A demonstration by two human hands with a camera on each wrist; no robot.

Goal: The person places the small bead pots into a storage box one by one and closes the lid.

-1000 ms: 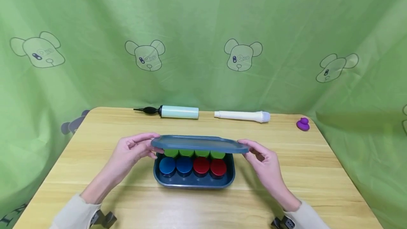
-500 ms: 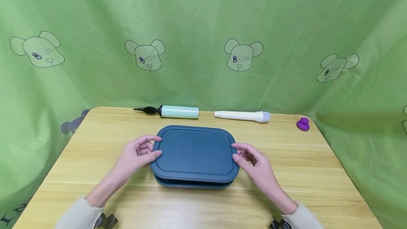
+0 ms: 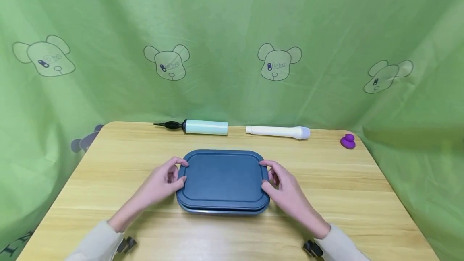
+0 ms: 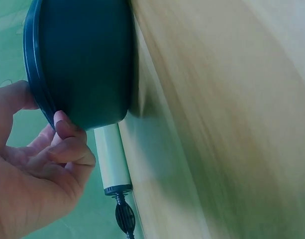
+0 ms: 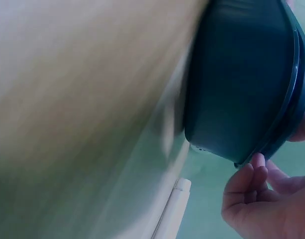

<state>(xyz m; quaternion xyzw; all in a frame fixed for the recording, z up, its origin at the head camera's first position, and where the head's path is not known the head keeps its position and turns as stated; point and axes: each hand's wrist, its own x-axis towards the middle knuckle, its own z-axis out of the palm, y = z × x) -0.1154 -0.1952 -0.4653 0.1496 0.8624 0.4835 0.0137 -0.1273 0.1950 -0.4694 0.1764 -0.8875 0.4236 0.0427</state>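
Note:
A dark blue rectangular lid (image 3: 224, 178) with rounded corners lies over a matching box (image 4: 87, 62) in the middle of the table. My left hand (image 3: 164, 179) pinches the lid's left end, thumb on top and fingers curled under the rim. On the opposite end my right hand (image 3: 287, 185) grips the lid the same way. The right wrist view shows a narrow gap between the lid and the wall of the box (image 5: 242, 74), so the lid is not flush there. Whatever is inside the box is hidden.
Along the back edge of the wooden table (image 3: 108, 164) lie a pale green hand pump (image 3: 206, 127) with a black nozzle and a white toy microphone (image 3: 277, 131). A purple rubber duck (image 3: 348, 141) sits at the back right corner. Behind hangs a green curtain (image 3: 224, 92).
The lid came down from a raised tilt over the box, covering the blue, red and green-topped jars seen earlier. Both hands moved with it, still holding its ends.

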